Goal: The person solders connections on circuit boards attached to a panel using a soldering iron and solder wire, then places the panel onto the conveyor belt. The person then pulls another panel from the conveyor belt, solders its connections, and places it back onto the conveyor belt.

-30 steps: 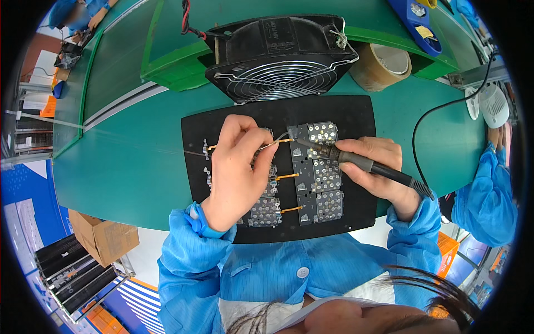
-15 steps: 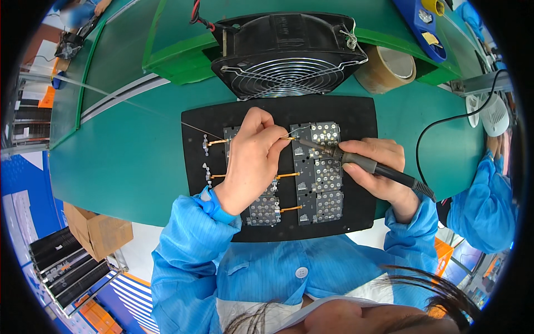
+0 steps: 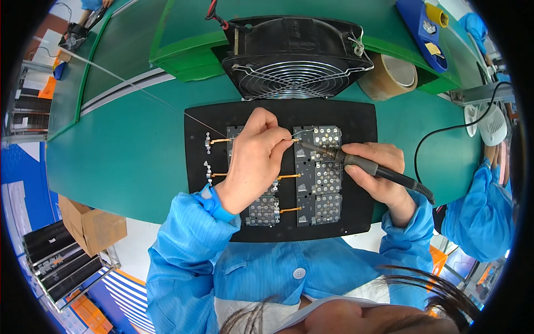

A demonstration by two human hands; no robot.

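I take the black mat [image 3: 356, 119] as my landmark; it lies flat on the green surface [image 3: 128, 161] directly in front of me. My left hand [image 3: 256, 158] rests over the middle of the mat, its fingers pressed together in a pinch on a thin solder wire [image 3: 167, 106] that runs away from the mat toward its far left corner and on across the surface. The pinched end of the wire meets the tip of the soldering iron [image 3: 361, 164] near the top centre of the mat. My right hand [image 3: 375, 172] lies on the right half of the mat, closed around the iron's dark handle like a pen, and the iron's cable [image 3: 445, 133] curves off past the mat's right edge. Under both hands, on the mat, lie perforated circuit boards [image 3: 320, 183] joined by short orange strips; the left ones are partly hidden by my left hand. Just beyond the mat's far edge stands a black fan [image 3: 295, 55] with a wire grille, and beside the fan, off the mat's far right corner, sits a roll of brown tape [image 3: 389, 78]. A cardboard box [image 3: 89, 225] stands on the floor below the mat's near left side.
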